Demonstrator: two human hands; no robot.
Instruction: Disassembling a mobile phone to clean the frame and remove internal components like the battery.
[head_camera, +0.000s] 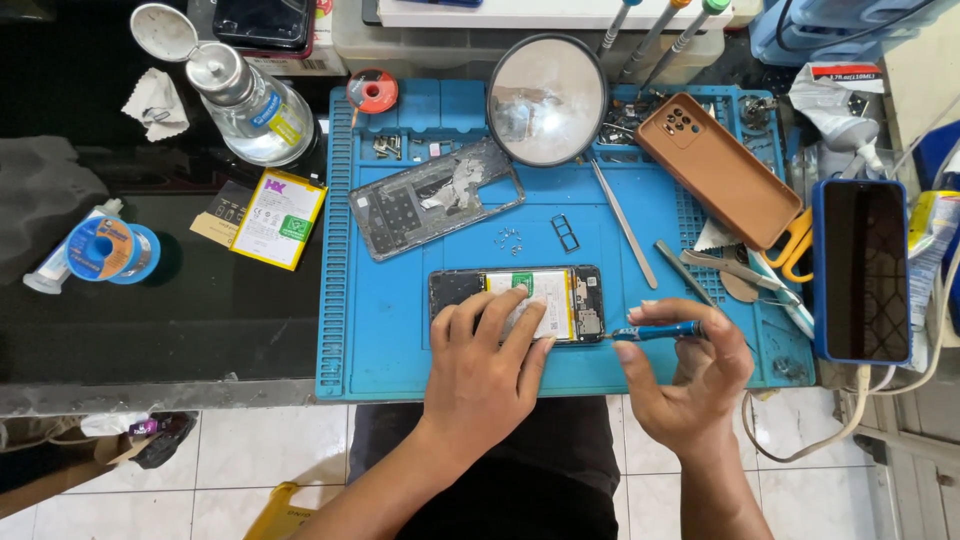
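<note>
At the far left, on the dark table, a blue solder spool lies well apart from the work. Next to it, near the left edge of the blue work mat, lies a spare battery with a white label, and above it a clear bottle lies tilted.

On the mat, a removed back frame lies above the opened phone, with a few small screws between them. There is bare mat on the left of the phone and below it, up to the front edge of the mat.

The left hand rests flat on the opened phone, fingers spread, pressing it to the mat. The phone lies near the lower middle of the mat.

The right hand is closed around a small blue screwdriver, and its tip touches the right end of the phone.

Further right are a round mirror-like lens, metal tweezers, a brown phone case, and a dark phone in a blue case just past the right edge of the mat. This side is crowded.
</note>
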